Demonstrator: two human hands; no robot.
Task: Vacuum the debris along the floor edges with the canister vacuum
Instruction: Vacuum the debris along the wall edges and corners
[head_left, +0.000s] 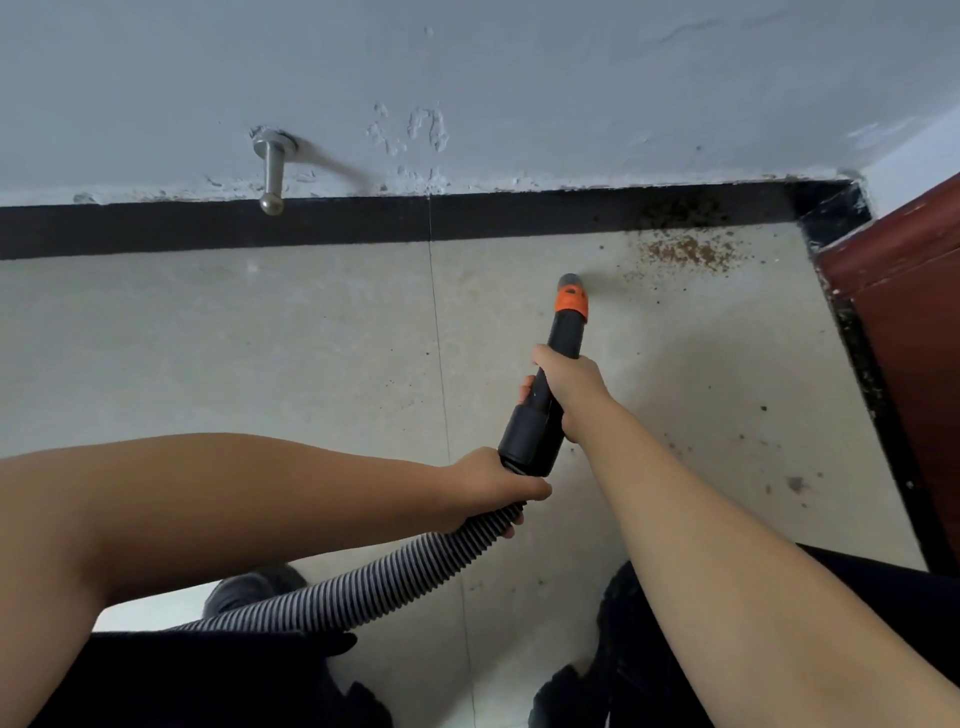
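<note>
Centrally, a black plastic vacuum wand (550, 384) with orange collar and grey tip points toward brown crumbly debris (685, 252) at upper right; right hand (569, 387) grips it, left hand (493, 486) clasps the ribbed grey hose (363, 587).

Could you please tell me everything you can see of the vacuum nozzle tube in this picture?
The vacuum nozzle tube is a black plastic-looking wand with an orange collar and a grey tip. It tilts forward toward the floor near the brown debris. The right hand grips its middle; the left hand holds the ribbed grey hose at its rear end.
</note>
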